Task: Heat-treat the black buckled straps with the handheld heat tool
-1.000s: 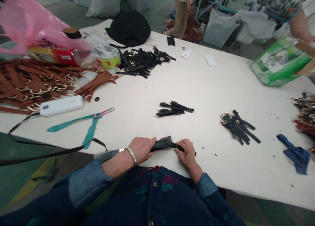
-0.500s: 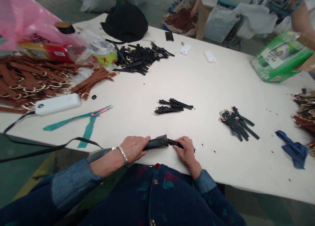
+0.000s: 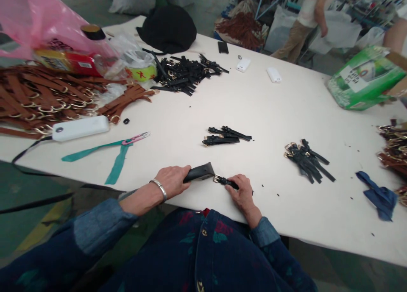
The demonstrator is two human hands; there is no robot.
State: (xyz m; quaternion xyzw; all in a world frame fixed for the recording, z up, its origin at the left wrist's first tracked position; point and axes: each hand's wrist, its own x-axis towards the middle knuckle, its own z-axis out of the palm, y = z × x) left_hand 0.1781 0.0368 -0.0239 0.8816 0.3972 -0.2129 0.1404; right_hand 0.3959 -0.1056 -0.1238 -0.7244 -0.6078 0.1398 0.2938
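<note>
**Two hands on a black tool and a buckled strap at the tabletop's near edge**

The left hand (image 3: 173,179) has its grip clamped around the handle of a black tool (image 3: 199,172), a dark wedge-shaped body lying flat and widening toward its right end. The right hand (image 3: 241,192) presses its fingers together on a narrow black strap (image 3: 226,181), pinning it to the white tabletop (image 3: 254,101). The strap is short, matte black, with a small gold-coloured buckle at its left end, which lies just beside the tool's tip. Farther in lie a small bundle of black straps (image 3: 224,136) and, to the right, a looser heap of black straps (image 3: 307,159). Pink-handled snips (image 3: 136,137) rest on a teal ribbon (image 3: 104,154) to the left.
</note>
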